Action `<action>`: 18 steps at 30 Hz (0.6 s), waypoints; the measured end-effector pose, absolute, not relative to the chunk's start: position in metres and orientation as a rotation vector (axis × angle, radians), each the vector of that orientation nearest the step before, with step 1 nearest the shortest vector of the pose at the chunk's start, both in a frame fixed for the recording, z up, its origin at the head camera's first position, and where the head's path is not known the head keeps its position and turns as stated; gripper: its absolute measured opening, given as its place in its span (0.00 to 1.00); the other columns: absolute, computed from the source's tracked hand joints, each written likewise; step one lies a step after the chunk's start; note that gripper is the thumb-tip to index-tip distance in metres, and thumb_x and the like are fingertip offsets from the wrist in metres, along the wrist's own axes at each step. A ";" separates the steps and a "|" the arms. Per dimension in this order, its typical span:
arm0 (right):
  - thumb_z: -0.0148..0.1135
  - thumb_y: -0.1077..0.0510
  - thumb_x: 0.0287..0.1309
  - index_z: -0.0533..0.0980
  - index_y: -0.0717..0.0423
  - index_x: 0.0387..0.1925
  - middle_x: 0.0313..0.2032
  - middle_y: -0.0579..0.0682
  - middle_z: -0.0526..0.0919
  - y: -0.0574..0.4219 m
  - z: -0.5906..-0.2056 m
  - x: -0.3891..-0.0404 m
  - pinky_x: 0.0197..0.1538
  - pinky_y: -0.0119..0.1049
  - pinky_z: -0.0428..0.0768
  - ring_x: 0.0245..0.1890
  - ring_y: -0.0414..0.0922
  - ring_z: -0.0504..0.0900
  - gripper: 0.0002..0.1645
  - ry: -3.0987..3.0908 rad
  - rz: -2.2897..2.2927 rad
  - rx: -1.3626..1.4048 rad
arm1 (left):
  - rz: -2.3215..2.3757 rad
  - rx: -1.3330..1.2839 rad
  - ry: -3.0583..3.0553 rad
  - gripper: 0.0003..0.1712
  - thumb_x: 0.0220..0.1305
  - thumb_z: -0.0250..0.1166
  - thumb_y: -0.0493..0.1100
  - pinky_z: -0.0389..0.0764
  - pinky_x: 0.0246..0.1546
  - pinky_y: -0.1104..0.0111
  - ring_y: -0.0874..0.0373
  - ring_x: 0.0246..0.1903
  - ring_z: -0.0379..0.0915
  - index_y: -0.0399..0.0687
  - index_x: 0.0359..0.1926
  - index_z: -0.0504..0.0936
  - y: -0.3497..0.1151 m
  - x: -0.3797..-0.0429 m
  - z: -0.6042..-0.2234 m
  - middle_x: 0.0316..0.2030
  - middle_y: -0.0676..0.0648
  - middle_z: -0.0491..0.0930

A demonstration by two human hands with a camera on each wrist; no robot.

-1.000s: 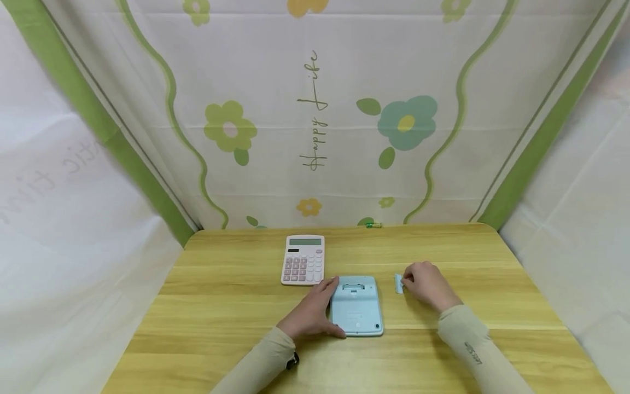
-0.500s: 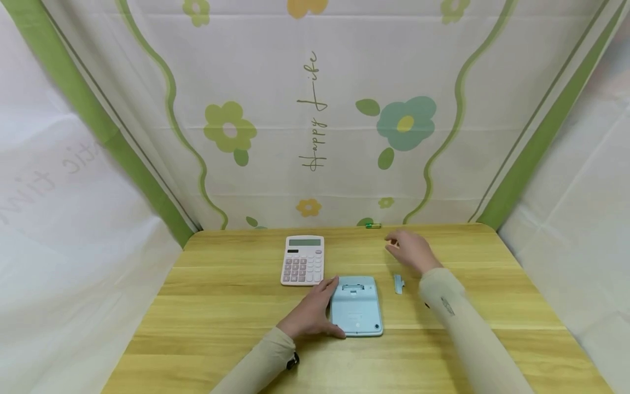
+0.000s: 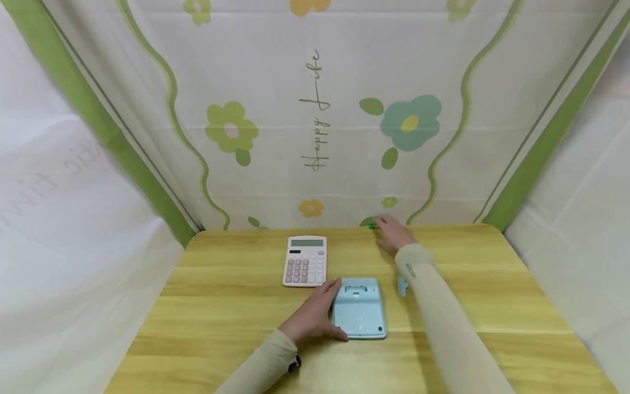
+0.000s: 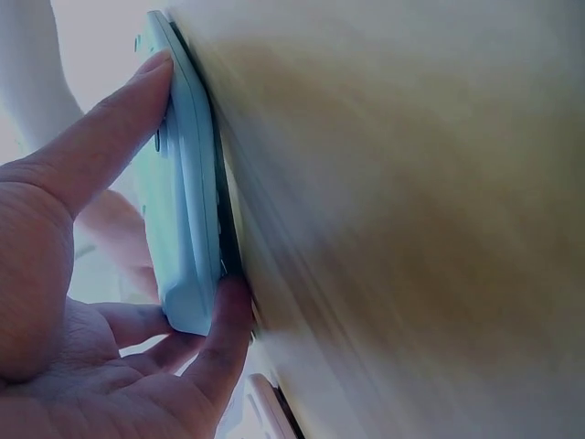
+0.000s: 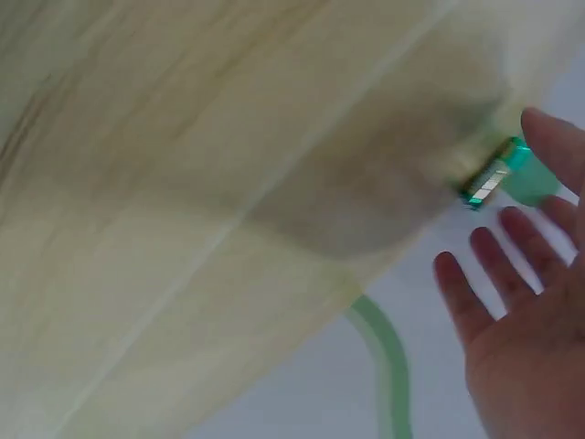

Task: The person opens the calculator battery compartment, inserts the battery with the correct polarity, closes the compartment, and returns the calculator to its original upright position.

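Observation:
A light blue calculator (image 3: 360,314) lies face down on the table, the battery bay at its far end uncovered. My left hand (image 3: 315,317) grips it from the left, thumb at the near end and fingers along the far left side; the left wrist view shows the same hold on the calculator (image 4: 187,201). At the table's far edge my right hand (image 3: 394,234) reaches over a small green battery (image 3: 372,226). In the right wrist view its fingers are spread around the battery (image 5: 492,174), with a gap between.
A pink calculator (image 3: 305,261) lies face up, left of and beyond the blue one. The small light blue battery cover (image 3: 402,285) lies to the right, beside my right sleeve. A printed cloth (image 3: 275,82) hangs behind the table's far edge (image 3: 246,230).
My right hand has left the battery cover and moved away and leftward to the battery at the far edge. The left hand stays on the blue calculator.

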State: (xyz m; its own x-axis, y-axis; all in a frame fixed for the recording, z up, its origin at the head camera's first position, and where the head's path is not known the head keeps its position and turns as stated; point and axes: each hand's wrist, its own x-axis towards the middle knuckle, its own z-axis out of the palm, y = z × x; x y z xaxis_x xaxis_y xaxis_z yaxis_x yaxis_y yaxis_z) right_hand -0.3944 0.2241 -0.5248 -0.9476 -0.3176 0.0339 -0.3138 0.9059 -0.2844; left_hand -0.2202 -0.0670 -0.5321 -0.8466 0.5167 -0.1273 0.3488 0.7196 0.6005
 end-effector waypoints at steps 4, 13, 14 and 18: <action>0.65 0.56 0.70 0.59 0.58 0.79 0.77 0.64 0.60 0.220 -0.530 -0.399 0.75 0.63 0.64 0.76 0.64 0.61 0.42 3.056 -0.445 -0.517 | 0.813 0.702 2.651 0.77 0.40 0.87 0.62 0.66 0.76 0.52 0.48 0.77 0.56 0.47 0.83 0.50 -0.067 -0.221 -0.531 0.80 0.46 0.57; 0.63 0.53 0.73 0.73 0.59 0.70 0.70 0.66 0.70 0.210 -0.527 -0.398 0.69 0.60 0.74 0.69 0.63 0.71 0.29 3.046 -0.234 -0.548 | 0.812 0.715 2.666 0.78 0.39 0.86 0.63 0.65 0.76 0.54 0.48 0.77 0.56 0.46 0.83 0.50 -0.065 -0.222 -0.533 0.80 0.46 0.56; 0.63 0.54 0.72 0.74 0.59 0.69 0.68 0.67 0.72 0.209 -0.526 -0.397 0.68 0.59 0.76 0.67 0.63 0.74 0.28 3.040 -0.233 -0.560 | 0.812 0.712 2.665 0.77 0.39 0.86 0.63 0.65 0.76 0.54 0.48 0.77 0.56 0.47 0.83 0.50 -0.065 -0.222 -0.533 0.80 0.46 0.56; 0.68 0.57 0.68 0.81 0.58 0.60 0.55 0.62 0.80 0.211 -0.525 -0.393 0.61 0.54 0.82 0.55 0.58 0.81 0.21 3.050 -0.259 -0.623 | 0.817 0.694 2.659 0.77 0.40 0.86 0.63 0.65 0.76 0.53 0.48 0.77 0.56 0.48 0.83 0.50 -0.067 -0.221 -0.534 0.80 0.46 0.57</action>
